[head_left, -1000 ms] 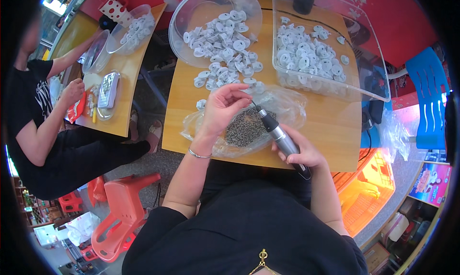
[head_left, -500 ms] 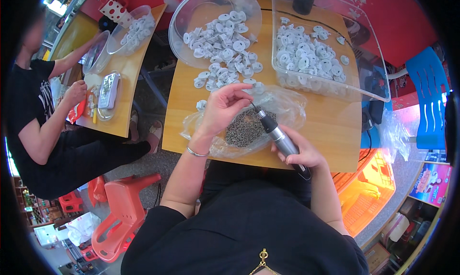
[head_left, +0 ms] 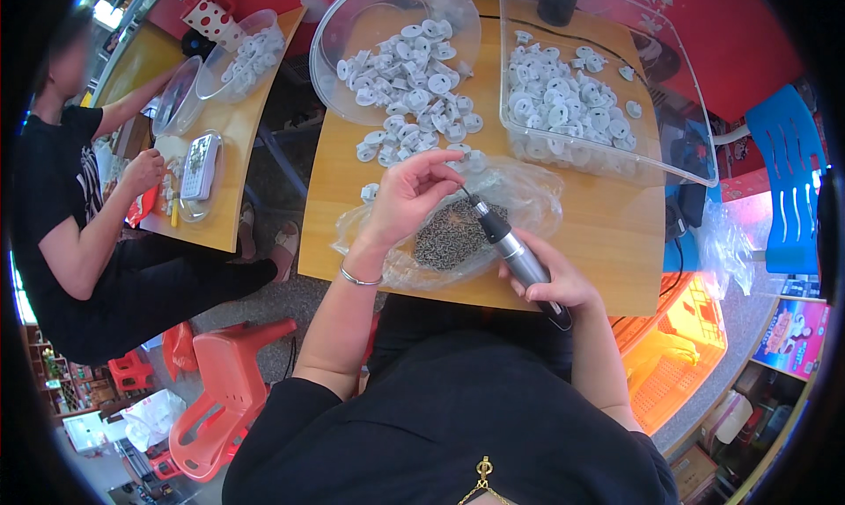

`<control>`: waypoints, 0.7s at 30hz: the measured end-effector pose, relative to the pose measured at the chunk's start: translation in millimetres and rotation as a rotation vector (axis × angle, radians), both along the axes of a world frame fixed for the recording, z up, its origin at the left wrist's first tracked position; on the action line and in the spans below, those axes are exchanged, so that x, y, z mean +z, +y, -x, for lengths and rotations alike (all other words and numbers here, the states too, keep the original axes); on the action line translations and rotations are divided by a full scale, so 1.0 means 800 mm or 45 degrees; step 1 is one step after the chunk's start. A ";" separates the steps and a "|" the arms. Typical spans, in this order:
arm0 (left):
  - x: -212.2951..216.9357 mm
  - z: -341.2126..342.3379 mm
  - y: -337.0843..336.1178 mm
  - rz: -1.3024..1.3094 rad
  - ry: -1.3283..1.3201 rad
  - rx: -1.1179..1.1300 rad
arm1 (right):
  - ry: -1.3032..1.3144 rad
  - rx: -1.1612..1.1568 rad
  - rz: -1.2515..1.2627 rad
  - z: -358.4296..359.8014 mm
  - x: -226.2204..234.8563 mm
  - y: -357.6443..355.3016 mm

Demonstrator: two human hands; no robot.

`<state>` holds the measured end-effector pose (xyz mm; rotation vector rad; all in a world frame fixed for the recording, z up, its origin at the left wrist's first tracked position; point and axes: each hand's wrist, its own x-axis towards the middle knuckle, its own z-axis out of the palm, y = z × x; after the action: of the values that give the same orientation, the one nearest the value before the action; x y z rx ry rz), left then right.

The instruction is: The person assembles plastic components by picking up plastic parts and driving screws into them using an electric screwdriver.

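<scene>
Right hand (head_left: 550,280) grips the electric screwdriver (head_left: 515,254) — long axis runs from 5 o'clock up to 11, bit tip meeting the left hand (head_left: 409,197). Left fingers pinch something small at the tip, too small to identify — directly over the screw pile (head_left: 449,236) in the plastic bag (head_left: 528,197).
</scene>
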<state>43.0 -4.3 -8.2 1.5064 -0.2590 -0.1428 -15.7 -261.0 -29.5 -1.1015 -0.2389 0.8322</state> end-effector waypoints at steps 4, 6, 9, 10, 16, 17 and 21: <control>-0.002 -0.002 0.001 -0.030 -0.040 -0.013 | -0.011 0.001 0.010 0.000 0.001 0.001; -0.002 -0.003 0.002 -0.103 -0.099 -0.022 | -0.018 0.002 0.014 0.000 0.002 0.001; -0.002 -0.005 0.003 -0.137 -0.109 -0.034 | -0.022 0.002 0.028 0.000 0.001 0.001; -0.002 -0.005 0.004 -0.137 -0.109 -0.036 | -0.019 0.003 0.039 0.000 0.001 0.001; -0.001 -0.006 0.005 -0.126 -0.086 -0.075 | -0.027 0.002 0.064 -0.001 0.002 0.002; -0.002 -0.007 0.006 -0.120 -0.084 -0.085 | -0.026 0.003 0.064 -0.001 0.002 0.002; 0.000 -0.008 0.005 -0.095 -0.049 -0.106 | -0.026 0.011 0.069 -0.001 0.002 0.001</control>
<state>49.1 -0.1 -8.3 1.5740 -0.3511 -0.1917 -15.0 -260.0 -28.1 -1.1607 -0.2397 0.8393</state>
